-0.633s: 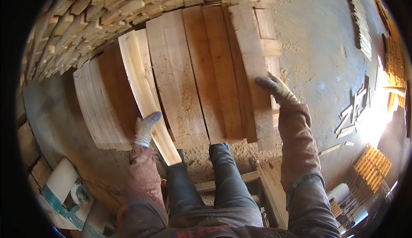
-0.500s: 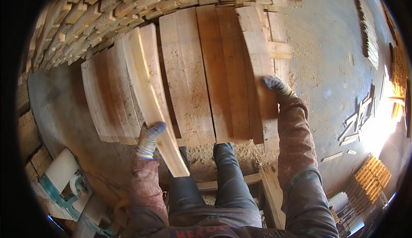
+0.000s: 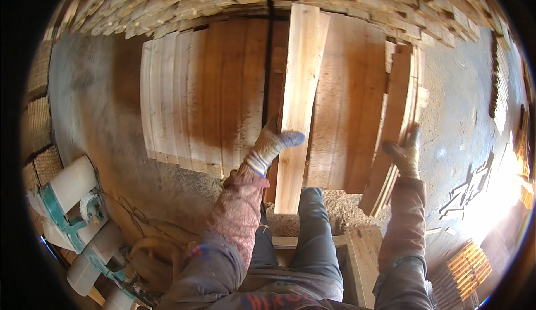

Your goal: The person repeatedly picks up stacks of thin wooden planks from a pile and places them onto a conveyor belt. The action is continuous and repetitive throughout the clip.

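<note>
My left hand (image 3: 274,143), in a pale knit glove with a blue thumb, is closed on the left edge of a long pale wooden board (image 3: 300,81). That board lies lengthwise away from me, slightly tilted over the neighbouring boards. At the right end of the row my gloved right hand (image 3: 406,152) grips a brown wooden board (image 3: 394,100), thumb on its face and fingers along the outer side. Beside it stand paler board edges. Between and left of my hands lies a row of flat boards (image 3: 229,86), some dusted with sawdust. A dark gap shows left of the pale board.
Stacked lumber (image 3: 223,3) spans the far side. At the lower left stands a machine with white cylinders and green brackets (image 3: 70,190), near a cable. Scrap sticks (image 3: 468,184) lie on the right floor, and a slatted wood stack (image 3: 469,268) sits at the lower right.
My left hand has shifted rightward with its board, which now lies nearer the middle. My right hand has gone from resting on a board's edge to gripping a tilted brown one. The view has turned.
</note>
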Demonstrator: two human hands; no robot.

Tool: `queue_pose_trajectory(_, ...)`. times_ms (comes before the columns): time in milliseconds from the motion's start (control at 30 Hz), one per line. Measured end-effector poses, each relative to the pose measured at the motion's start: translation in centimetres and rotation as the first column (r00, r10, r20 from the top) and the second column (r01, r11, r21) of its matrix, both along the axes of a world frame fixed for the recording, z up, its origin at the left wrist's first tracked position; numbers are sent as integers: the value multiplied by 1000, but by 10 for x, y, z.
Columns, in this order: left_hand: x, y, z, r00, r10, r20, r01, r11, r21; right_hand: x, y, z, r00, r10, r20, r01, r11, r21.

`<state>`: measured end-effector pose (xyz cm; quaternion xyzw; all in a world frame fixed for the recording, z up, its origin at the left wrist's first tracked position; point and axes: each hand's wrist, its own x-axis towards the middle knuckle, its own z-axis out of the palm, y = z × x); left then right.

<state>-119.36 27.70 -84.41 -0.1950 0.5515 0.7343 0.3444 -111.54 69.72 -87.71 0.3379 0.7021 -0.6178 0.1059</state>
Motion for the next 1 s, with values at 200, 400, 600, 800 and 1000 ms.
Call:
queue_pose_trajectory(200,51,-176,43,960,277,29,-266,943,-202,1,-141,119,1000,24,-5,-25,995,-95)
queue_pose_trajectory(400,50,-295,29,914,306,-265,-405,717,-568,-60,-414,69,866,497,-53,-496,868,25)
queue_pose_trajectory(600,23,-339,-5,885,21,-464,-422,457,-783,-106,-599,35,790,596,142,-613,765,196)
queue_pose_trajectory(800,9,-334,-25,920,-159,-358,-300,304,-904,-99,-561,-3,674,732,97,-731,680,-57)
queue_pose_trajectory(1000,33,-325,1,917,-323,-233,-257,-33,-966,-115,-323,14,942,166,-292,4,864,504)
